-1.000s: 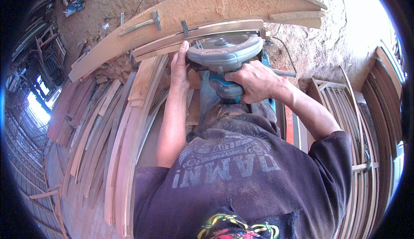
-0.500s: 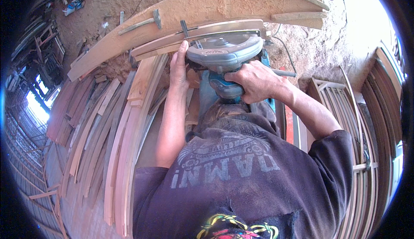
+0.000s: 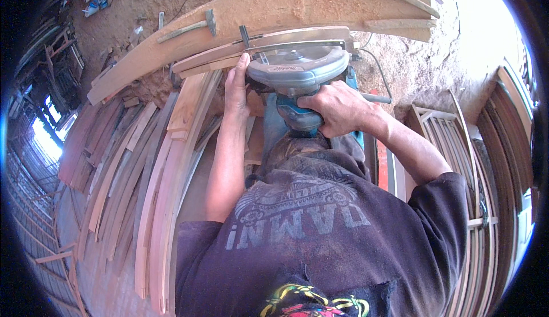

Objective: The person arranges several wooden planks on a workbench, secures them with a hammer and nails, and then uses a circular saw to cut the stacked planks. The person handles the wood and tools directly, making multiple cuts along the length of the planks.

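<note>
A teal miter saw [image 3: 303, 121] with a grey guard [image 3: 300, 76] stands in front of me, its round blade [image 3: 294, 55] showing along the guard's far side. My right hand [image 3: 337, 108] is wrapped round the saw's handle. Just left of the guard is my left hand [image 3: 235, 88], its thumb pointing away from me against the near wooden strip [image 3: 214, 66]. Its other fingers are mostly hidden. Behind the blade, a longer strip [image 3: 314, 34] lies along the fence, and a black upright clamp post [image 3: 244, 36] rises beside it.
Beyond the saw lies a broad, sawdust-covered board [image 3: 257, 12] with a hammer [image 3: 191, 30] on it. Long planks [image 3: 163, 185] are stacked at left. Slatted wooden frames [image 3: 443, 131] stand at right. A dark cord [image 3: 380, 65] runs near the saw.
The surroundings have shifted slightly in the view. Both hands and the saw keep their places.
</note>
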`<action>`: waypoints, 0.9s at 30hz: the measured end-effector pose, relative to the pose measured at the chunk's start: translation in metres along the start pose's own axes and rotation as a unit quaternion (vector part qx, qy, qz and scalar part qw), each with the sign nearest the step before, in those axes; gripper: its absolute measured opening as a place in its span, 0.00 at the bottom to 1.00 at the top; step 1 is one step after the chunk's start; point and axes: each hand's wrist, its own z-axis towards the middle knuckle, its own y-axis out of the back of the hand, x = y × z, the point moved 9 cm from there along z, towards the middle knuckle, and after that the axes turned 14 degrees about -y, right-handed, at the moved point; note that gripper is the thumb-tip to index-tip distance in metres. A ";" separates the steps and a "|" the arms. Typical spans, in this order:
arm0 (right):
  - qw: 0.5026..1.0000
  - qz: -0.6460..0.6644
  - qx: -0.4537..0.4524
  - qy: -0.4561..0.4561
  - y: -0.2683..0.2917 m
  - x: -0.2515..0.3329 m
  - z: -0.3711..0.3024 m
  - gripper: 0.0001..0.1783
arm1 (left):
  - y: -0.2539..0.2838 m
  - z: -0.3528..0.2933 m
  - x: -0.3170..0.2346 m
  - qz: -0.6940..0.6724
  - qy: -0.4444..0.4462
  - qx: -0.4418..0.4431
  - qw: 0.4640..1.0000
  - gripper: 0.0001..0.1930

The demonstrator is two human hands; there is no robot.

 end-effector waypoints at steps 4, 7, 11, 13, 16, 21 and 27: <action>1.000 0.008 -0.001 -0.005 -0.001 0.000 0.000 0.24 | 0.001 -0.001 -0.002 0.005 0.004 -0.009 1.000 0.35; 1.000 0.004 0.012 -0.011 -0.003 0.000 0.001 0.21 | -0.002 -0.002 -0.007 -0.008 0.000 -0.009 1.000 0.35; 1.000 -0.002 0.020 -0.017 -0.003 0.001 0.003 0.22 | 0.001 0.000 -0.003 -0.018 -0.001 -0.013 1.000 0.37; 1.000 -0.002 0.022 -0.016 -0.004 0.001 0.004 0.23 | 0.004 0.000 0.001 -0.018 0.004 -0.011 1.000 0.38; 0.999 -0.009 0.027 -0.020 -0.006 -0.001 0.005 0.23 | 0.006 0.000 0.004 -0.018 0.004 -0.020 1.000 0.39; 1.000 0.002 0.017 -0.009 -0.006 -0.001 0.005 0.23 | 0.011 0.003 0.010 0.003 -0.002 -0.031 1.000 0.37; 1.000 0.001 0.022 -0.011 -0.008 -0.002 0.006 0.23 | 0.007 0.004 0.009 0.001 -0.007 -0.011 1.000 0.34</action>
